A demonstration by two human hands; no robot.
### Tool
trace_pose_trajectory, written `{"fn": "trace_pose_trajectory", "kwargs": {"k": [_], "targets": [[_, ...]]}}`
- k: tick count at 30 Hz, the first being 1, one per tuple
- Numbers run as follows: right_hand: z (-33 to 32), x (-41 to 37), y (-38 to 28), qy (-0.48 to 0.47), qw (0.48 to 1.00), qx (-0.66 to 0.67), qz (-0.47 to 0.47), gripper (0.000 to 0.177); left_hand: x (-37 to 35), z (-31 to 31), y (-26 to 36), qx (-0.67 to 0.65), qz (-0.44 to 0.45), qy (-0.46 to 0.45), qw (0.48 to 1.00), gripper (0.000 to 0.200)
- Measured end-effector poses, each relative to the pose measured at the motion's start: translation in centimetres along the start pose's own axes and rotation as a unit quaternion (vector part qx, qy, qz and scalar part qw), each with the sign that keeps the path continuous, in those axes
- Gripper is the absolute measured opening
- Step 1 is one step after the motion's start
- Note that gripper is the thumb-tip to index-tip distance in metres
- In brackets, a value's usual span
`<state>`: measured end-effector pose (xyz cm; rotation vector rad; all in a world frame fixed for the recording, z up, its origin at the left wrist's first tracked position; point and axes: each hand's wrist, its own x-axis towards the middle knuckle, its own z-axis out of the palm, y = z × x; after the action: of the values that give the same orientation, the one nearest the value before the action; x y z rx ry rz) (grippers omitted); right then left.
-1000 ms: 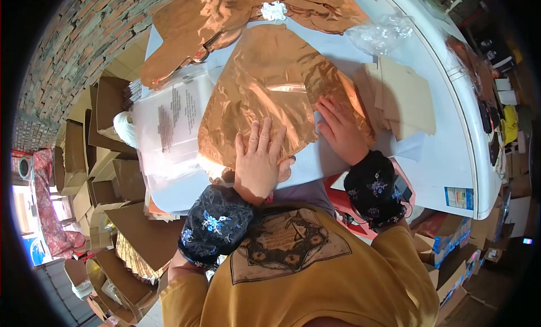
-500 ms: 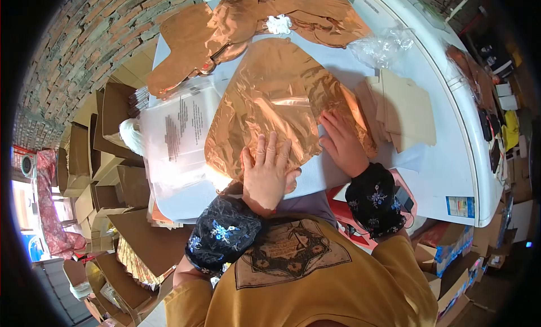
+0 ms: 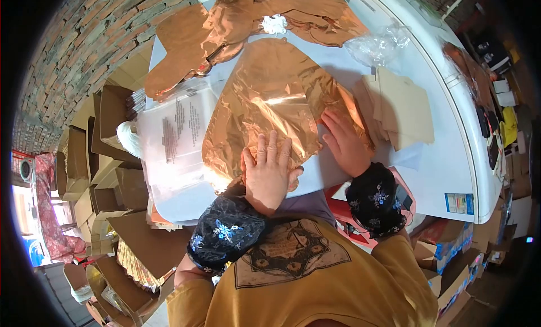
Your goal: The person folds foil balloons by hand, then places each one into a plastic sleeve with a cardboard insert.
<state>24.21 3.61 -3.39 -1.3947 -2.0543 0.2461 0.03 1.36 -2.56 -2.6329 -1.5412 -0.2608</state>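
A large copper-coloured foil sheet [image 3: 270, 96], perhaps a flat foil balloon, lies crinkled on the pale table in front of me. My left hand [image 3: 269, 172] rests flat on its near edge with the fingers spread. Further right, my right hand [image 3: 345, 144] lies on the foil's right part, fingers stretched out and lightly parted. Left of the foil is a stack of clear printed plastic bags [image 3: 177, 129]. Beige paper or card pieces [image 3: 400, 107] lie to its right, close to my right hand.
More copper foil shapes [image 3: 236, 17] cover the table's far end, with a white bundle of string [image 3: 274, 24] on them. Crumpled clear plastic [image 3: 383, 45] lies at the far right. A white appliance [image 3: 445, 101] borders the table. Cardboard boxes [image 3: 149, 242] crowd the left.
Both hands stay almost where they were on the foil. The view has shifted very slightly.
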Motion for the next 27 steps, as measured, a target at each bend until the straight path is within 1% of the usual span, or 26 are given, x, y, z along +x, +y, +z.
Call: {"fn": "trace_pose_trajectory", "kwargs": {"k": [3,6,9,24,27], "targets": [[0.0,-0.5,0.2,-0.003,0.999,-0.035,-0.006,0.048,-0.1,0.0,0.1,0.007,0.0,-0.005,1.0,0.075],[0.0,-0.9,0.1,-0.021,0.999,-0.037,-0.002,0.049,0.0,0.1,0.2,0.005,0.0,-0.003,1.0,0.075],[0.2,-1.1,0.2,-0.01,0.999,-0.049,-0.017,0.051,0.1,0.2,0.3,0.007,0.002,0.003,1.0,0.076],[-0.1,-1.0,-0.1,-0.013,0.999,-0.045,-0.021,0.053,0.6,0.3,0.2,0.002,-0.009,-0.011,1.0,0.076],[-0.1,-1.0,0.0,-0.013,0.999,-0.042,-0.023,0.051,0.7,0.1,0.3,-0.008,-0.014,-0.035,0.999,0.077]]}}
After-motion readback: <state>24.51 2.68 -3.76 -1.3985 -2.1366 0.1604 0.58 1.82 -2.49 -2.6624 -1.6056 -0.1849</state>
